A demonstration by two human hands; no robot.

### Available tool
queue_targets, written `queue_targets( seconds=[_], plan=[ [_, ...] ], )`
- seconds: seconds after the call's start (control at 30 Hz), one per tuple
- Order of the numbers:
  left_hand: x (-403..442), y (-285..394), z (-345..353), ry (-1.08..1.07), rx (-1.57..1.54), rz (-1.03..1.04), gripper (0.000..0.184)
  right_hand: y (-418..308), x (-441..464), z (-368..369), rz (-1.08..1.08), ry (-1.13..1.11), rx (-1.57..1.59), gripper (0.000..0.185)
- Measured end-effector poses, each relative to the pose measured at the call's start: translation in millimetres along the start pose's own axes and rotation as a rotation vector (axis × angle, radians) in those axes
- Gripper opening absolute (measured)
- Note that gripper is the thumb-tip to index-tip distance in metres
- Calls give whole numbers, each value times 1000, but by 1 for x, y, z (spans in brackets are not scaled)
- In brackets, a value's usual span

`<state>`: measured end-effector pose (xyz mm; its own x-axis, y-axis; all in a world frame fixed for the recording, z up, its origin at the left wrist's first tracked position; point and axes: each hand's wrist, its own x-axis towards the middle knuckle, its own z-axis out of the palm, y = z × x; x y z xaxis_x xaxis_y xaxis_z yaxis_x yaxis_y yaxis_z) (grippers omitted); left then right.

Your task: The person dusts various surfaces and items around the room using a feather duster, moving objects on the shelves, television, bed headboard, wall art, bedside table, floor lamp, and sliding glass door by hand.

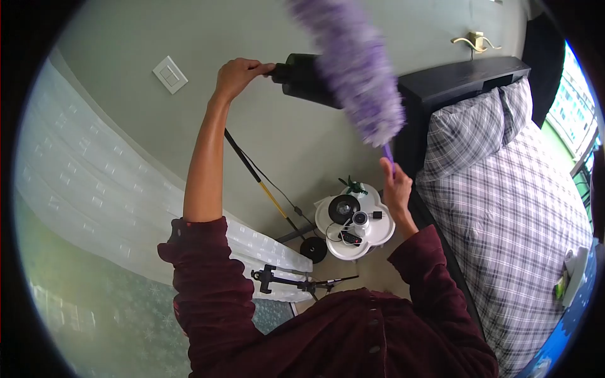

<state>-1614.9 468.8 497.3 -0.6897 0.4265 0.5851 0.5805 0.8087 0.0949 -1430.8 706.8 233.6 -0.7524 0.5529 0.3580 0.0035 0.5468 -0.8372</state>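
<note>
My right hand (397,189) is closed around the thin purple handle of a fluffy duster (362,75). The purple and white duster head slants up and left, slightly blurred, and covers part of a black lamp head (309,80). With its fingers pinched on the narrow end of that lamp head is my left hand (241,77), arm stretched up. A black and yellow lamp pole (268,190) runs below it down to a round black base (313,249). Where pole and head join is hidden behind my left arm and hand.
A white scalloped side table (343,253) below holds a small white camera (360,219), a round black object and a remote. A phone tripod (296,285) stands near sheer curtains (107,170). On the right is a bed (498,220) with plaid bedding; a switch (170,75) is on the wall.
</note>
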Motion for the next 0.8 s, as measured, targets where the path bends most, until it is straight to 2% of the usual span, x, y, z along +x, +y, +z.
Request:
queue_targets(
  seconds=[0.03,0.07,0.13,0.2,0.27,0.3,0.4,0.47,0.53,0.57,0.63,0.7,0.77,0.8],
  plan=[
    [-1,4,-3,-58,-1,-103,52,0,6,-6,73,34,116,44],
    [-1,4,-5,-59,2,-104,52,-1,10,-11,143,69,232,42],
    [-6,4,-12,-89,14,-195,53,-2,6,-15,151,52,276,38],
    [-10,0,-11,-43,51,-155,52,-4,-13,-10,-167,138,262,39],
    [-10,-17,-3,10,89,-113,52,-2,-46,-5,-190,-60,-28,40],
    [-6,-41,13,298,-1,201,51,9,-63,1,-181,-144,-23,40],
    [-18,-25,-1,345,-225,203,48,80,-126,26,-130,-343,-52,43],
    [-27,4,-20,-8,40,-125,47,139,-167,21,-96,-419,-260,48],
    [-35,15,-28,-23,28,-169,50,160,-182,-6,78,-574,-341,51],
    [-38,15,-28,1,-30,-119,49,156,-179,-10,74,-580,-333,51],
    [-45,13,-26,15,-99,-84,47,147,-167,-23,36,-521,-235,50],
    [-52,12,-28,127,-170,66,39,107,-140,-10,-5,-418,-20,48],
    [-58,13,-31,82,-213,-11,36,52,-122,11,258,-596,499,43],
    [-59,16,-33,45,-255,-70,33,40,-125,38,348,-622,558,44]
  ],
)
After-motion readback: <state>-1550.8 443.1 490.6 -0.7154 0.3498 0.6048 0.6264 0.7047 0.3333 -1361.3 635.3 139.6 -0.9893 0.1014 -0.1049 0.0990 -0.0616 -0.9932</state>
